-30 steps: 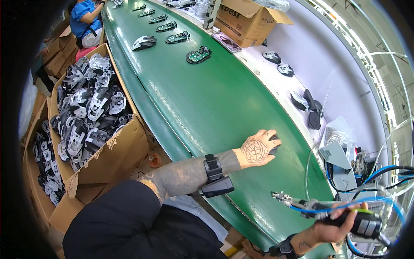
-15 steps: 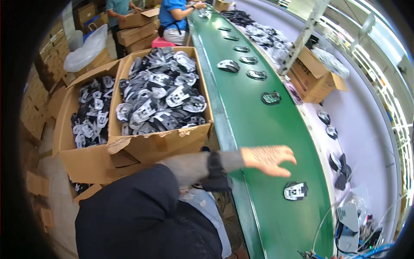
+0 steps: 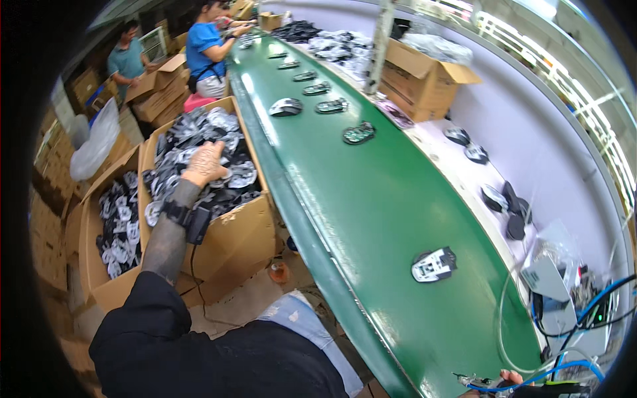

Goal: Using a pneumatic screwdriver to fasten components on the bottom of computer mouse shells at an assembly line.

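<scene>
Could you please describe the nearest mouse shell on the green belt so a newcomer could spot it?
Find the long green belt, then its near stretch beyond the right hand. The mouse shell there is white with dark slots and a black end. Unlike the pieces farther up, it lies alone.

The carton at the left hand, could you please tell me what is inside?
A heap of black and pale plastic shells; the left hand hides some, and lower layers are covered.

Bright, cool light fills our view, strongest along the white strips (image 3: 501,38) at upper right. We catch pale glare on the green desk (image 3: 398,192); straight edges bow toward the blackened corners, and the boxed parts (image 3: 189,126) look blurred.
</scene>
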`<action>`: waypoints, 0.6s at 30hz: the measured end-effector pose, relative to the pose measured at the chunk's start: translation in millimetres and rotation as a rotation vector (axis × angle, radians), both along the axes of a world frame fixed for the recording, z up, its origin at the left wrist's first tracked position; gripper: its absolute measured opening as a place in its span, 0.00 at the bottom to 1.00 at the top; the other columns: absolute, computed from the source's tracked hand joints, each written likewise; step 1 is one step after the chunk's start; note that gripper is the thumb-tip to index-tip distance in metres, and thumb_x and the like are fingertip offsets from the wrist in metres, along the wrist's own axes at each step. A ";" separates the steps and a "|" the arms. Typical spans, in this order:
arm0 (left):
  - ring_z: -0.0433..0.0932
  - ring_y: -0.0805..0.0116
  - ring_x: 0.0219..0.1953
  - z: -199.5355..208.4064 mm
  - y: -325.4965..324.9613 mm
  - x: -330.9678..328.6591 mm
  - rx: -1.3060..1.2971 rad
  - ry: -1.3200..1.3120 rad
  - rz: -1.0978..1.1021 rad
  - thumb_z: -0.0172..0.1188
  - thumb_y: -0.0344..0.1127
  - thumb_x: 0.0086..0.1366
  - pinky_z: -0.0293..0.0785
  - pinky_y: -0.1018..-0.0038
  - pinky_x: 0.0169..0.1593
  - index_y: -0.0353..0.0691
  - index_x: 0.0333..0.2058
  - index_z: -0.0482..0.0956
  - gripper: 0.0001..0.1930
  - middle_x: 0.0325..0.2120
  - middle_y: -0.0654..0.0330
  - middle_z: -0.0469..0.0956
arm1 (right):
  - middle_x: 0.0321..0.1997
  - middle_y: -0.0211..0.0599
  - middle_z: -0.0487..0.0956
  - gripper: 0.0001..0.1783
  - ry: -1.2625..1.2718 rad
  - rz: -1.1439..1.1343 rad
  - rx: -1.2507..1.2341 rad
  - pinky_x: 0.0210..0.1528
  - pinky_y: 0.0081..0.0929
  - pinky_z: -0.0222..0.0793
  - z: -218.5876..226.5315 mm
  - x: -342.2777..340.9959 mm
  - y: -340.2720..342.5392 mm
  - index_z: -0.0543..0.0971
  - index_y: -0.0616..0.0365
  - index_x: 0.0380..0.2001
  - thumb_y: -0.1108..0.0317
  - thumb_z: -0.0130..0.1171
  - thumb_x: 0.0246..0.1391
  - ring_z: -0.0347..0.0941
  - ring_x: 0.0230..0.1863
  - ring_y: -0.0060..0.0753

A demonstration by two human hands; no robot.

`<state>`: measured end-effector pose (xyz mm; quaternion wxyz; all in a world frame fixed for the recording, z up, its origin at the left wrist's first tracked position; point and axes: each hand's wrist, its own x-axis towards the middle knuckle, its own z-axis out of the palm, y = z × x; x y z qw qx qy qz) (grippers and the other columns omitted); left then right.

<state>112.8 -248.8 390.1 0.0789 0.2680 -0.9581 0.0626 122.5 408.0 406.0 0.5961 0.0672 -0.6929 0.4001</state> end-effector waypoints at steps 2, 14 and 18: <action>0.75 0.48 0.42 28.9 13.8 -18.3 -0.027 0.188 -0.044 0.64 0.45 0.44 0.71 0.62 0.47 0.34 0.49 0.69 0.33 0.41 0.42 0.75 | 0.30 0.54 0.71 0.28 -0.005 -0.041 -0.039 0.25 0.29 0.68 -5.8 -1.3 -0.2 0.60 0.72 0.46 0.52 0.30 0.65 0.67 0.24 0.39; 0.70 0.49 0.49 -29.3 125.4 -310.3 0.308 0.284 -0.552 0.62 0.51 0.48 0.67 0.64 0.53 0.44 0.52 0.70 0.33 0.44 0.45 0.71 | 0.32 0.49 0.71 0.32 -0.011 -0.090 -0.104 0.29 0.29 0.65 -37.1 15.5 46.3 0.65 0.71 0.42 0.46 0.31 0.61 0.66 0.27 0.39; 0.68 0.49 0.52 -53.2 142.8 -339.3 0.385 0.134 -0.448 0.61 0.51 0.49 0.66 0.65 0.55 0.45 0.54 0.68 0.33 0.48 0.47 0.69 | 0.32 0.47 0.71 0.35 0.045 -0.181 -0.117 0.28 0.29 0.64 -32.2 10.1 41.3 0.64 0.71 0.49 0.44 0.32 0.59 0.66 0.28 0.38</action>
